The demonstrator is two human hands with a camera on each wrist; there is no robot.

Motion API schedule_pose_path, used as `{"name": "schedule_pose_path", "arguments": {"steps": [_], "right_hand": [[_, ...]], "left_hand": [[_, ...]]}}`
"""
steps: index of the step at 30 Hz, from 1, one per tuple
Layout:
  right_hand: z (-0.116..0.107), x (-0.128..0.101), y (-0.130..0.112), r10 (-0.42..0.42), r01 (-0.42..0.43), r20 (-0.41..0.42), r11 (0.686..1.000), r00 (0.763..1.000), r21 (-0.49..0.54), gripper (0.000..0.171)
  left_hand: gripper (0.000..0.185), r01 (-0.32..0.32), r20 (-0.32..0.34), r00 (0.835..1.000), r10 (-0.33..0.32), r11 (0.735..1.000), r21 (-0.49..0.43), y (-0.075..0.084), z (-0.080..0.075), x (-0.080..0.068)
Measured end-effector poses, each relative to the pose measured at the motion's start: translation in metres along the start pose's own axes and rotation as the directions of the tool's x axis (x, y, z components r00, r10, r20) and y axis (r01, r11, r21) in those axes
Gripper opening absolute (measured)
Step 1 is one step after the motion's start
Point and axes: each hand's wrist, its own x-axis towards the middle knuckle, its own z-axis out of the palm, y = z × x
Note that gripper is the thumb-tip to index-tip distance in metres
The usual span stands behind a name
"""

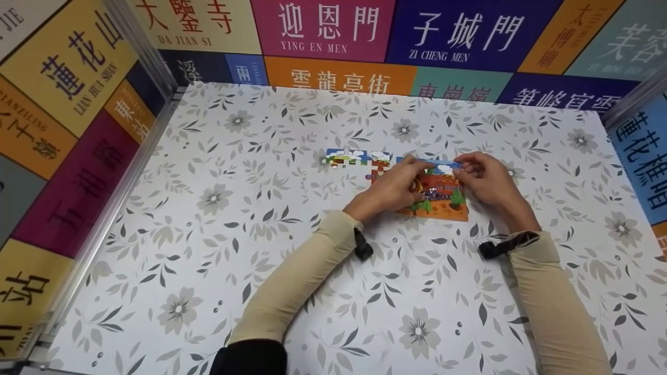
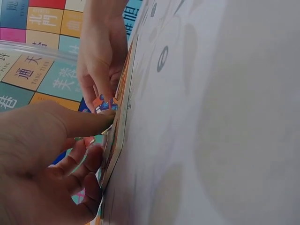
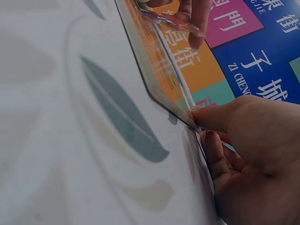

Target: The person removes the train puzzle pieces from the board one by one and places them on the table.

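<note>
A jigsaw puzzle board (image 1: 443,205) with an orange lower part and blue sky along its top lies flat on the table. My left hand (image 1: 391,185) is over its left side, pinching a small colourful puzzle piece (image 3: 173,21) that tilts above the board. That hand covers much of the picture's left part. At the board's upper right edge, my right hand (image 1: 487,177) grips the rim; in the right wrist view its thumb (image 3: 213,117) presses by the corner with the index fingertip just below.
Left of the board lie loose puzzle pieces (image 1: 346,157), with another piece (image 1: 380,156) close beside them. A white tablecloth (image 1: 312,291) with grey leaves and flowers covers the table. Panels with large characters (image 1: 323,31) stand along the back and sides.
</note>
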Motion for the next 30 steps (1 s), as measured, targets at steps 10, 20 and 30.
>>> {"name": "schedule_pose_path", "arguments": {"steps": [10,20,30], "right_hand": [[0.0003,0.0014,0.0011,-0.002,0.002,0.006,1.000,1.000,-0.015,0.040],[0.0018,0.0013,0.0013,0.014,-0.014,-0.003,0.999,1.000,-0.037,0.039],[0.0021,0.0010,0.0010,0.011,-0.011,-0.010,1.000,1.000,-0.018,0.038]], "left_hand": [[0.071,0.025,0.005,1.000,-0.026,0.994,0.102,0.0030,0.0026,-0.0011],[0.060,0.011,-0.010,1.000,-0.009,0.975,0.220,0.0051,0.0050,0.0006],[0.056,0.014,-0.030,1.000,-0.008,0.980,0.200,0.0049,0.0052,0.0007]]}}
